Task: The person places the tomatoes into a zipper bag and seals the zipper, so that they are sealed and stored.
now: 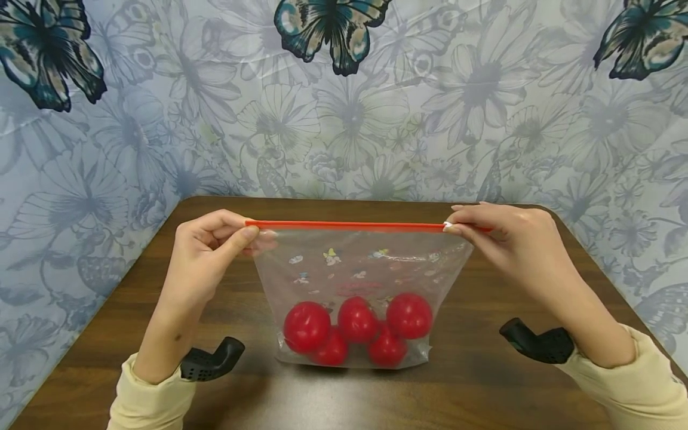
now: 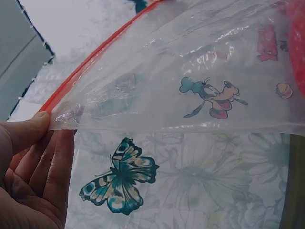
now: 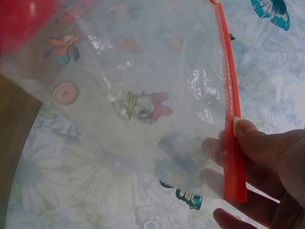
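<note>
A clear zip bag (image 1: 355, 263) with small cartoon prints stands upright, its bottom edge at the table. Several round, shiny red balls (image 1: 306, 326) lie in its lower part. A red zip strip (image 1: 349, 226) runs straight along the top, held level between the hands. My left hand (image 1: 209, 251) pinches the strip's left end between thumb and fingers, some fingertips showing through the plastic. Near the other end my right hand (image 1: 505, 236) pinches the strip, a small white piece (image 3: 237, 125) showing at the thumb tip. The strip's red end (image 3: 235, 186) extends past that thumb.
The brown wooden table (image 1: 462, 388) reaches back to a flowered cloth backdrop (image 1: 349, 137) with teal butterflies (image 1: 333, 30). A black wrist mount (image 1: 215, 358) sits at the left wrist, and another black mount (image 1: 537, 340) at the right.
</note>
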Demonstrator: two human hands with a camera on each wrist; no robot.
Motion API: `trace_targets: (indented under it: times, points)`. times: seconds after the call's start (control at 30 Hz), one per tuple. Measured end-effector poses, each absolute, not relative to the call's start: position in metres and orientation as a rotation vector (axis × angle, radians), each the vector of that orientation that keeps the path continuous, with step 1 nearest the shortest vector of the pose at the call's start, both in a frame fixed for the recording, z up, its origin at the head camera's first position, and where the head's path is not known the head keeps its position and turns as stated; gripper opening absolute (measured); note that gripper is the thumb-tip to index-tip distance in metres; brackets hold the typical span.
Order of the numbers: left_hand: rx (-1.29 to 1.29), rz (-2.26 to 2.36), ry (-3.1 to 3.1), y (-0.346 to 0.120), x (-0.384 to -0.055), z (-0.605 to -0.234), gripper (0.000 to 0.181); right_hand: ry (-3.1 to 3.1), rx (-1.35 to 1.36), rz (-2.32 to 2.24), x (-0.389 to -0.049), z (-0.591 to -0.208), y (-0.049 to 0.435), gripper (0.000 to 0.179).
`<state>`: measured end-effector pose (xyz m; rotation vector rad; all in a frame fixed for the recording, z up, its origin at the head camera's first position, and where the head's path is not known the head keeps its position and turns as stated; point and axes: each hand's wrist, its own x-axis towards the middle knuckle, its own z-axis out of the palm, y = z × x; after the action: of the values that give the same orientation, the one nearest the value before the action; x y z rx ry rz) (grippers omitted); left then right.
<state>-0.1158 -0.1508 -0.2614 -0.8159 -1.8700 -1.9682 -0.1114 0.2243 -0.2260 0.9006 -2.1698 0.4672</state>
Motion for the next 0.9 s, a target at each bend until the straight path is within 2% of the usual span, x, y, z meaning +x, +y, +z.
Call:
trace_targets:
  times: [0.17, 0.27, 0.6, 0.63, 0.7, 0.77, 0.87, 0.9]
  points:
    - [-0.851, -1.994, -1.843, -0.150, -0.115, -0.264, 0.006, -2.178, 0.874, 0.478, -0.110, -0.229, 0.234, 0.012]
    - [-0.844, -1.994, -1.839, -0.150, -0.114, -0.264, 0.007, -2.174, 0.869, 0.497, -0.109, -0.231, 0.240, 0.013]
    - [-0.841, -2.019, -1.820, -0.156, -0.106, -0.266, 0.008, -2.144, 0.841, 0.533, -0.102, -0.236, 0.248, 0.046]
    - [-0.837, -2.023, -1.818, -0.157, -0.106, -0.266, 0.008, -2.145, 0.838, 0.532, -0.101, -0.237, 0.248, 0.044]
    - [-0.828, -2.030, -1.817, -0.157, -0.107, -0.268, 0.008, -2.172, 0.826, 0.549, -0.099, -0.237, 0.246, 0.027]
    - [-0.822, -2.028, -1.829, -0.158, -0.109, -0.270, 0.013, -2.198, 0.820, 0.554, -0.099, -0.237, 0.245, 0.009]
    - [-0.848, -2.029, -1.918, -0.163, -0.114, -0.278, 0.032, -2.240, 0.789, 0.563, -0.101, -0.237, 0.244, 0.026]
    - [-0.856, -2.026, -1.970, -0.166, -0.117, -0.283, 0.039, -2.241, 0.778, 0.562, -0.103, -0.237, 0.244, 0.026]
